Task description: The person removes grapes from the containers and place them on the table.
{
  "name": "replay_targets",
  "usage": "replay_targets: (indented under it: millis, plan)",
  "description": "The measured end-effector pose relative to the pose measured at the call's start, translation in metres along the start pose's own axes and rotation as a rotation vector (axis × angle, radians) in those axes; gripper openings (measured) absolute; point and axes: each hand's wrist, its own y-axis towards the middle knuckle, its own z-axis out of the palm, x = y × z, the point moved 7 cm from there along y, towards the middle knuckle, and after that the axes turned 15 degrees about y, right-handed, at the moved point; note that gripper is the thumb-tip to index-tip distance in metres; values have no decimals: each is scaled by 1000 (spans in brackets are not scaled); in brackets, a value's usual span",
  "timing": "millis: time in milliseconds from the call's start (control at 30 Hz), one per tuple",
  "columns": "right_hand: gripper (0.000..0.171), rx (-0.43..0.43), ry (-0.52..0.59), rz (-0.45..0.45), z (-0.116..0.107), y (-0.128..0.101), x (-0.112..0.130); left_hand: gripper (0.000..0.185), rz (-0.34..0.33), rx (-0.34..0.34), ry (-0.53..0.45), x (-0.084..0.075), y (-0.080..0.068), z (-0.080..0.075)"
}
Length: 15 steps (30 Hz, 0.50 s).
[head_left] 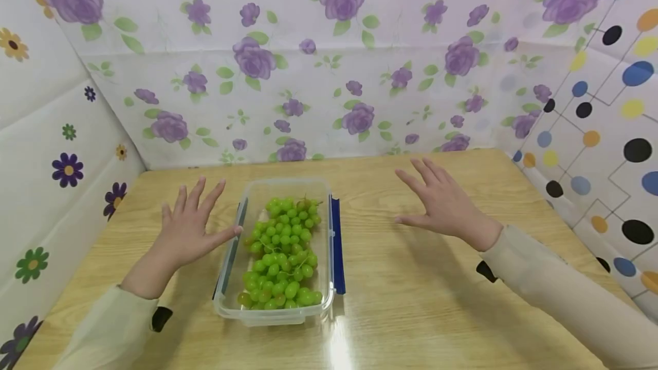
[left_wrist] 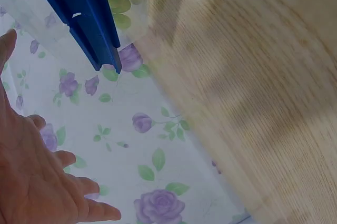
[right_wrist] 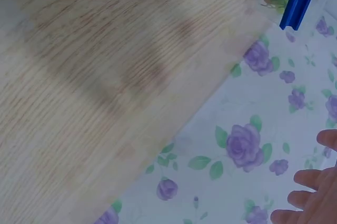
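Green grapes [head_left: 285,238] in bunches lie inside a clear plastic container [head_left: 272,314] left of the table's middle. Blue latch flaps hang folded out along its long sides; the right flap [head_left: 337,250] shows best in the head view. My left hand [head_left: 187,233] hovers at the container's left side with fingers spread, its thumb tip close to the rim; whether they touch I cannot tell. Well to the container's right, my right hand [head_left: 442,204] is held above the table, fingers spread and holding nothing. Both wrist views also show a blue flap [left_wrist: 84,19].
The container stands on a light wood-grain table [head_left: 401,313]. A sheet with purple flowers [head_left: 308,101] rises behind the table. Patterned sheets close off the left side [head_left: 41,141] and the right side [head_left: 606,130].
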Motion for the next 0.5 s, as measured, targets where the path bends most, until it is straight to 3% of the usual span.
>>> replay_targets:
  millis: [333,500]
  plan:
    - [83,-57,31,-95,-9,10,17,86,47,-87,-75,-6,2,-7]
    - [81,-61,58,-126,-6,15,27,84,43,-77,-93,-7,1,-4]
